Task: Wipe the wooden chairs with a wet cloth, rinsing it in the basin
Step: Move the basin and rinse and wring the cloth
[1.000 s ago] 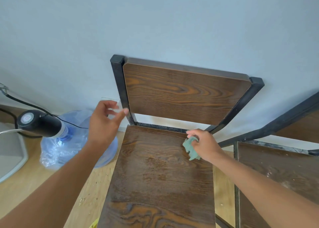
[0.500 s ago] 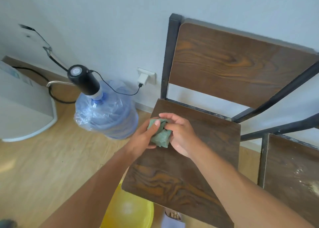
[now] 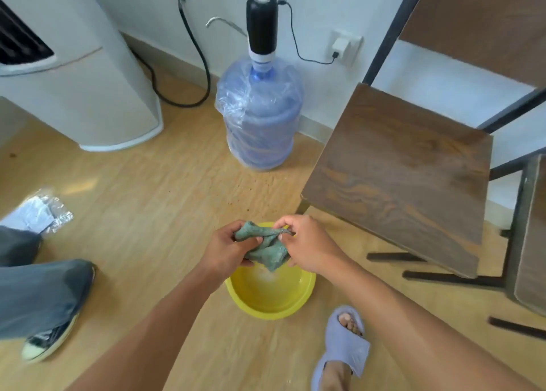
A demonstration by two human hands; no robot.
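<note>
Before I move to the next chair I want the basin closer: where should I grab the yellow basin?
By its rim, from above, one grip on each side. The basin stands upright on the floor, round with no handle showing, and the near rim is bare; the left hand and right hand hold the cloth over its far edge.

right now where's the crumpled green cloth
Head view, low centre: cloth held by left hand and right hand above the round yellow plastic basin, left of the wooden chair.
</note>
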